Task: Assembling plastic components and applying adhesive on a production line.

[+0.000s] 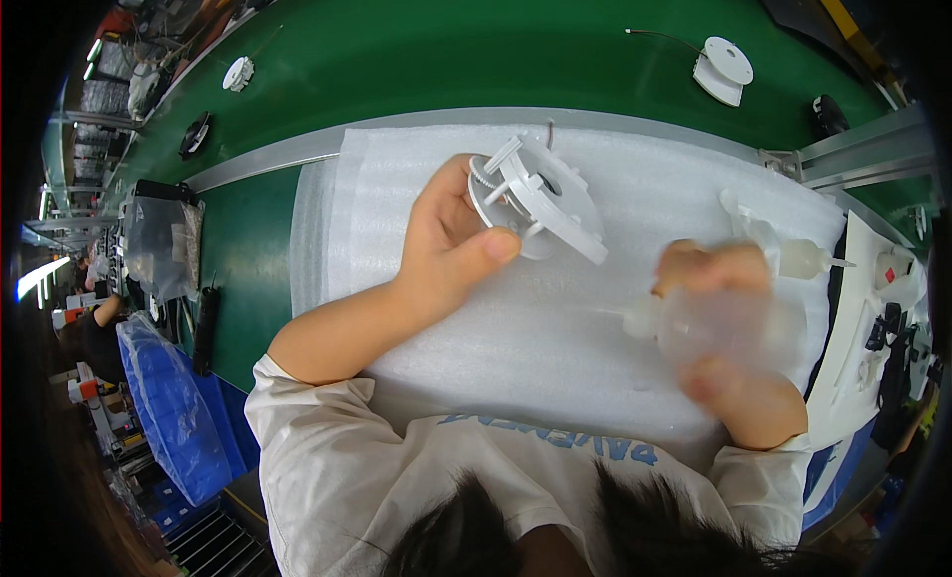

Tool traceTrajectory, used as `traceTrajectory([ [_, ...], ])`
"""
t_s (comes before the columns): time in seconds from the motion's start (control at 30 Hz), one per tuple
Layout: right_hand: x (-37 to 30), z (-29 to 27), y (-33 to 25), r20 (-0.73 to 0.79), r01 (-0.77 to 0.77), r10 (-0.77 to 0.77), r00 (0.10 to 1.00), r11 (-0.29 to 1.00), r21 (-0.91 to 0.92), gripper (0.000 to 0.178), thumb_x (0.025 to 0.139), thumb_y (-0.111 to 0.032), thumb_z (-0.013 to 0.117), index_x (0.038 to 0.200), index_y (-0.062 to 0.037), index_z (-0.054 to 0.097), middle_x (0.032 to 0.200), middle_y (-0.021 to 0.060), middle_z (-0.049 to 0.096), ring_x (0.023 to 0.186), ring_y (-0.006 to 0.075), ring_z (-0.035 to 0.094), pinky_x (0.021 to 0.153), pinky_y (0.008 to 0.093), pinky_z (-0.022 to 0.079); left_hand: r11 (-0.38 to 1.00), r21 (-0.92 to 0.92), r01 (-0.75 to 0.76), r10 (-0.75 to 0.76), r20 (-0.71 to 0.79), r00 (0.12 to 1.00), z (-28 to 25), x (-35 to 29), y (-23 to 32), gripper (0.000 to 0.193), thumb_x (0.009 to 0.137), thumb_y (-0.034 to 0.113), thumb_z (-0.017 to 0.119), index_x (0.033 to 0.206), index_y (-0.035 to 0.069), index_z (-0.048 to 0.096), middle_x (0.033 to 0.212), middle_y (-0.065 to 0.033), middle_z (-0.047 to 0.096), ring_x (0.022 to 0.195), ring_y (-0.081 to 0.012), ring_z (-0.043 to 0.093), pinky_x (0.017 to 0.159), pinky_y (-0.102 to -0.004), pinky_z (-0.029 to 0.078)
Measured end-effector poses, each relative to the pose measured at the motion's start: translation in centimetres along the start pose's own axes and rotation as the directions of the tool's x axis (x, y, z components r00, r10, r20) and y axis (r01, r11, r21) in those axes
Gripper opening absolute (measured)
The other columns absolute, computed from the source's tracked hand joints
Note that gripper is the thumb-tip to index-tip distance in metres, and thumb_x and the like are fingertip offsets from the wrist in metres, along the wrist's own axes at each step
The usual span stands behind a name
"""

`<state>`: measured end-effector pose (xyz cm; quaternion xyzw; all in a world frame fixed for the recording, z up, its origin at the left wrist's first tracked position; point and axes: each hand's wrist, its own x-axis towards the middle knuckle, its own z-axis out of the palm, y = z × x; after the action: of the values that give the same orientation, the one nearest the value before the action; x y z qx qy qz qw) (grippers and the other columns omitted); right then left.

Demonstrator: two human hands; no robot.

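My left hand (441, 250) is closed round one side of a white plastic gear assembly (560, 215), held tilted over the foam sheet. A toothed gear and short posts show between its plates, and the thumb presses on its near side. To the right, my right hand (719, 268) grips a translucent squeeze bottle (709, 324), smeared by motion. The bottle lies sideways in the hand, its narrow nozzle end pointing left, apart from the assembly. Beyond that hand, a second small bottle with a thin needle tip (801, 260) rests on the foam.
White foam sheeting (535, 349) covers the work surface. Past a metal rail, a green belt (476, 52) carries white round parts (724, 66) with wires and black round parts (195, 136). A blue bin (178, 408) stands at left; a white board (843, 329) with small parts lies at right.
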<state>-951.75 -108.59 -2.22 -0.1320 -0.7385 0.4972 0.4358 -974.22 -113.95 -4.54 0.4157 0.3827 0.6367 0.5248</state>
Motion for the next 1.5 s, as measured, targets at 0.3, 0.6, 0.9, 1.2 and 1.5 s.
traceTrajectory([
  [0.3, 3.9, 5.9, 5.8, 0.171, -0.485, 0.883, 0.438, 0.072, 0.871, 0.055, 0.085, -0.060, 0.034, 0.092, -0.0094, 0.053, 0.053, 0.0022, 0.046, 0.050, 0.0134, 0.043, 0.060, 0.0322, 0.039, -0.111, 0.942, -0.315, 0.320, 0.334, 0.886, -9.1, 7.1, 6.4, 0.062, 0.061, 0.042, 0.072, 0.102, 0.000, 0.054, 0.092, -0.0100, 0.059, 0.088, -0.0214, 0.057, 0.077, -0.0326, 0.044],
  [0.6, 5.9, 10.1, 8.7, 0.252, -0.481, 0.781, 0.571, 0.070, 0.874, 0.055, 0.083, -0.060, 0.040, 0.092, -0.0081, 0.056, 0.068, 0.0031, 0.056, 0.064, 0.0170, 0.055, 0.061, 0.0336, 0.045, -0.390, 0.829, 0.402, 0.128, -0.383, 0.915, -21.1, 15.4, 6.7, 0.069, 0.069, 0.069, 0.048, 0.093, 0.005, 0.060, 0.080, -0.0106, 0.063, 0.085, -0.0258, 0.059, 0.068, -0.0375, 0.046],
  [0.9, 8.6, 14.3, 9.2, 0.247, -0.493, 0.815, 0.524, 0.054, 0.868, 0.053, 0.082, -0.062, 0.039, 0.091, -0.0115, 0.056, 0.063, -0.0003, 0.055, 0.059, 0.0134, 0.052, 0.063, 0.0321, 0.043, -0.602, 0.697, 0.390, 0.435, -0.123, 0.892, -42.8, 15.7, 12.6, 0.057, 0.072, 0.044, 0.059, 0.121, 0.017, 0.048, 0.118, -0.0118, 0.053, 0.113, -0.0310, 0.047, 0.091, -0.0457, 0.038],
  [1.2, 11.9, 21.2, 11.4, 0.277, -0.506, 0.788, 0.550, 0.051, 0.861, 0.053, 0.082, -0.062, 0.040, 0.093, -0.0123, 0.056, 0.068, -0.0004, 0.058, 0.062, 0.0124, 0.054, 0.063, 0.0301, 0.044, 0.141, 0.777, 0.614, 0.386, -0.614, 0.688, -63.3, 13.2, 15.9, 0.067, 0.069, 0.012, 0.054, 0.133, 0.008, 0.034, 0.115, -0.0192, 0.052, 0.109, -0.0298, 0.049, 0.091, -0.0308, 0.039],
  [1.5, 15.1, 26.8, 13.2, 0.250, -0.445, 0.779, 0.574, 0.041, 0.894, 0.048, 0.084, -0.057, 0.042, 0.095, -0.0114, 0.055, 0.083, 0.0026, 0.058, 0.074, 0.0165, 0.054, 0.066, 0.0338, 0.041, 0.318, 0.752, 0.577, 0.141, -0.639, 0.756, -59.9, 16.8, 18.8, 0.080, 0.060, 0.012, 0.057, 0.135, 0.004, 0.029, 0.091, -0.0164, 0.056, 0.074, -0.0207, 0.052, 0.064, -0.0294, 0.042],
])
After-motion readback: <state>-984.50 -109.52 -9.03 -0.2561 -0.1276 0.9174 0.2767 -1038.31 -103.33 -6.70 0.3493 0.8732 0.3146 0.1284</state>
